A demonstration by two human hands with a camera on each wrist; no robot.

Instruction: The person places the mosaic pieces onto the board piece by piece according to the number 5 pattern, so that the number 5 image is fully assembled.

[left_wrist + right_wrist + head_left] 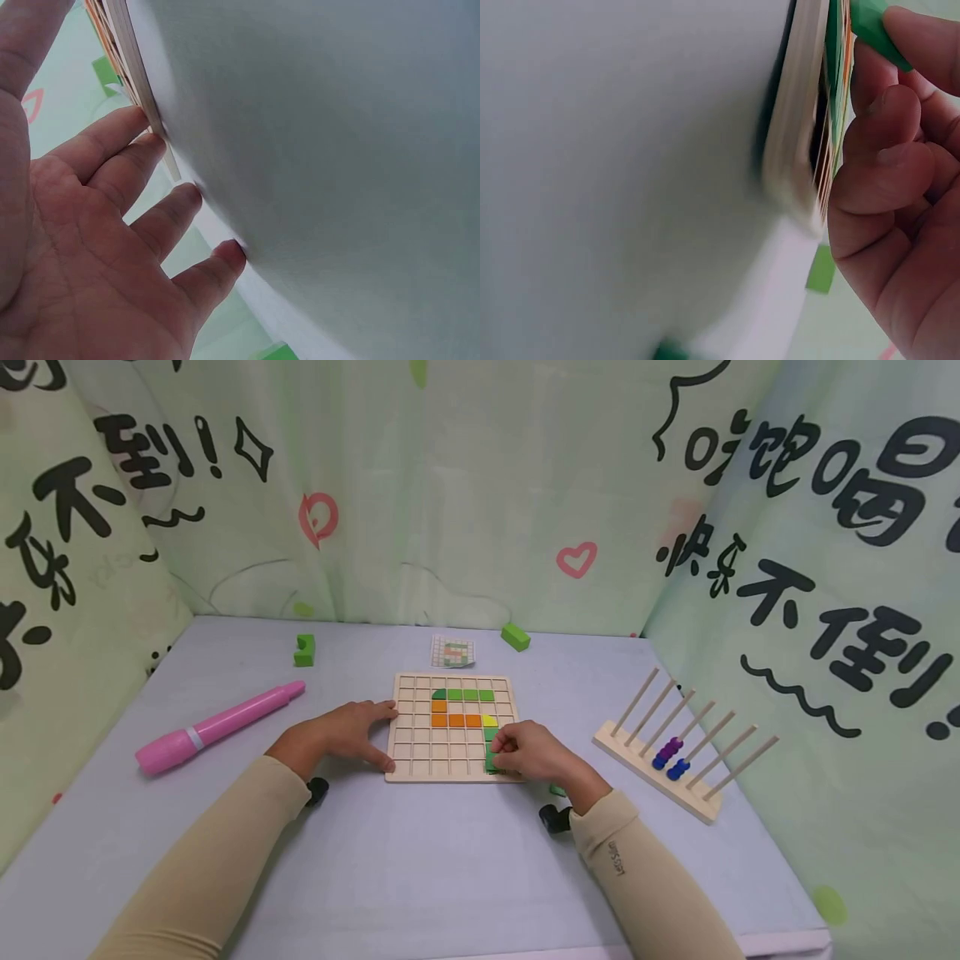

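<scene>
Board [420,752] left edge: left hand [345,735] | right hand [532,753] pinches green piece [491,762]

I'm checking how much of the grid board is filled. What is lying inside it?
In the wooden grid board: a green row, orange tiles, one yellow-green tile. The right hand pinches a green piece, covering the cells beneath it.

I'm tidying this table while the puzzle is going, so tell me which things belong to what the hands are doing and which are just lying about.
In use:
wooden grid board, steadied by the left hand
dark green piece, pinched by the right hand
green, orange and yellow pieces already on the board
pattern card, probably

Lying about:
pink marker
bead rack
two loose green blocks, maybe spare pieces
</scene>
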